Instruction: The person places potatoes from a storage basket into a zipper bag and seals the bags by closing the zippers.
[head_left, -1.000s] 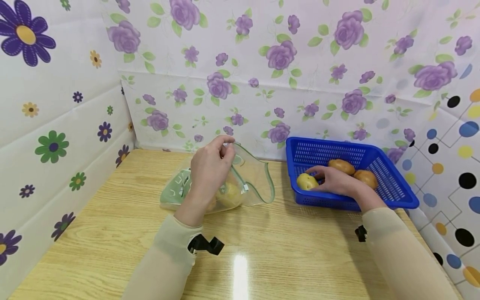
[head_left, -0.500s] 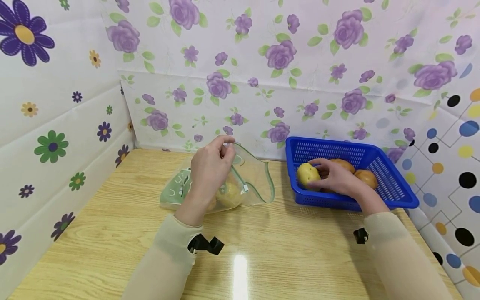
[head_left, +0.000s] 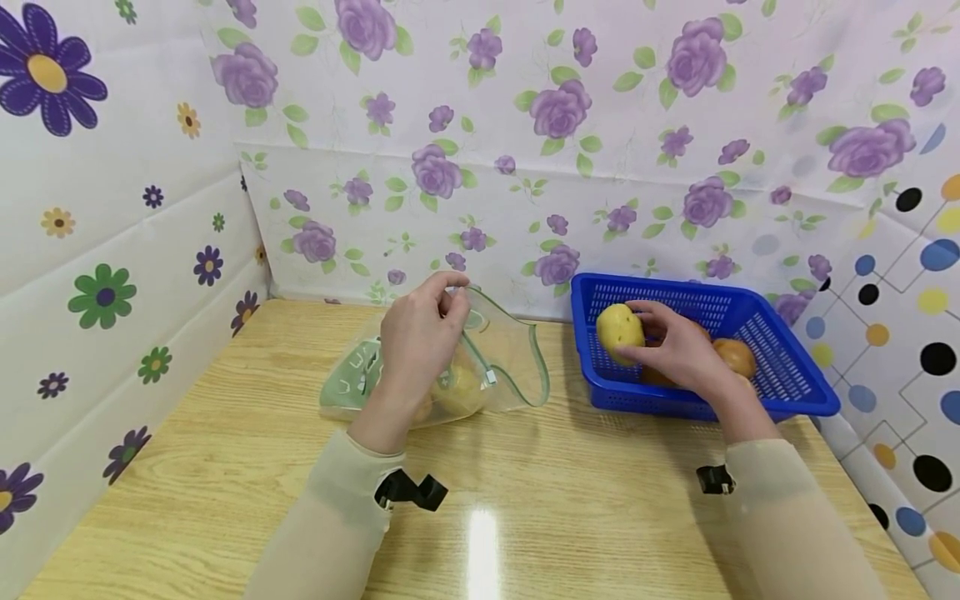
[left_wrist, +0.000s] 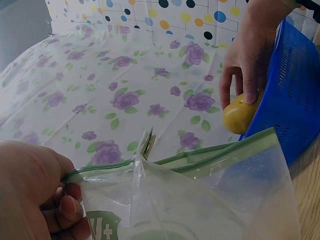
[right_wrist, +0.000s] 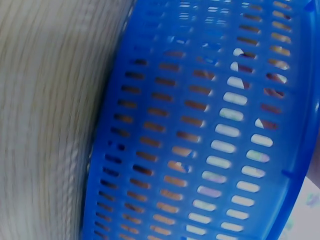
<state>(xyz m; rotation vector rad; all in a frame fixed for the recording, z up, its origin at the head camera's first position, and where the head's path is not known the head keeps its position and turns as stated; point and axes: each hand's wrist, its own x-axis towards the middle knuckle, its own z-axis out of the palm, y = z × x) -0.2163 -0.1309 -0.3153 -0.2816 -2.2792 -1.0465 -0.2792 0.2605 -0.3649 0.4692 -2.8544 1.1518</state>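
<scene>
My left hand [head_left: 420, 333] pinches the upper lip of a clear zip bag [head_left: 510, 367] with a green seal, holding its mouth up and open toward the right; the bag [left_wrist: 200, 200] fills the left wrist view. Yellow potatoes [head_left: 459, 390] lie inside it. My right hand [head_left: 671, 346] grips a yellow potato [head_left: 619, 332] just above the left end of the blue basket [head_left: 795, 387]; the potato [left_wrist: 241, 114] shows beside the basket wall [left_wrist: 300, 90]. Brown potatoes [head_left: 735, 355] lie in the basket. The right wrist view shows only the basket's slotted wall [right_wrist: 210, 125], blurred.
The wooden table [head_left: 225, 467] is boxed in by flowered panels at the left [head_left: 112, 250] and back [head_left: 525, 167] and a dotted panel at the right [head_left: 900, 317]. The basket stands against the back right corner.
My right hand has lifted the yellow potato from the basket floor up to about rim height. My left hand and the bag have stayed still.
</scene>
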